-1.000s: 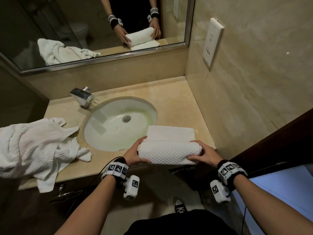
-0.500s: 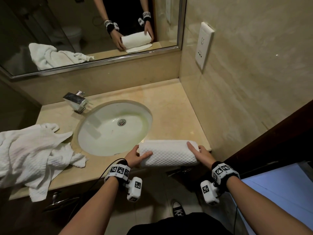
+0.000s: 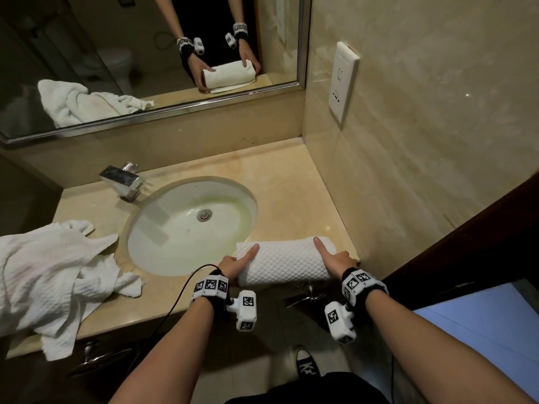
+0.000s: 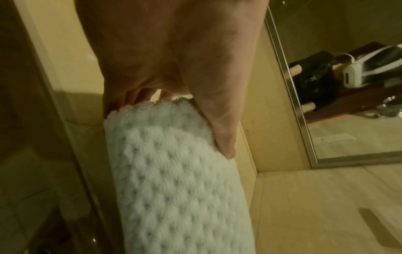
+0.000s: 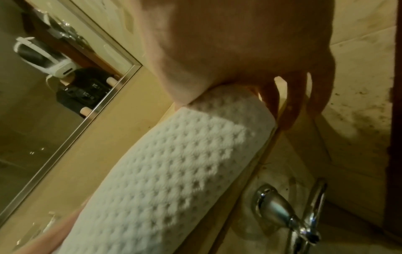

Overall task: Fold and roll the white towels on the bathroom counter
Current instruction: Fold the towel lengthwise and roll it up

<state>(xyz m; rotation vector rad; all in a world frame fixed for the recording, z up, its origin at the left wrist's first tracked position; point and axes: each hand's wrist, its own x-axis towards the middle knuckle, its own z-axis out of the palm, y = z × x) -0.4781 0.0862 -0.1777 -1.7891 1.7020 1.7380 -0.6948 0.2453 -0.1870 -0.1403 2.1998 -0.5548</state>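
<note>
Rolled towel at near right table edge; L hand & R hand grip its ends, thumbs on top. Crumpled towels far left.

Beige counter w/ sink: rolled towel at front-right edge, crumpled towels left, prob. overhanging.

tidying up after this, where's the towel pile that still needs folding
In the head view the crumpled towel pile lies on the counter at the far left, left of the sink, one corner hanging over the front edge.
</note>
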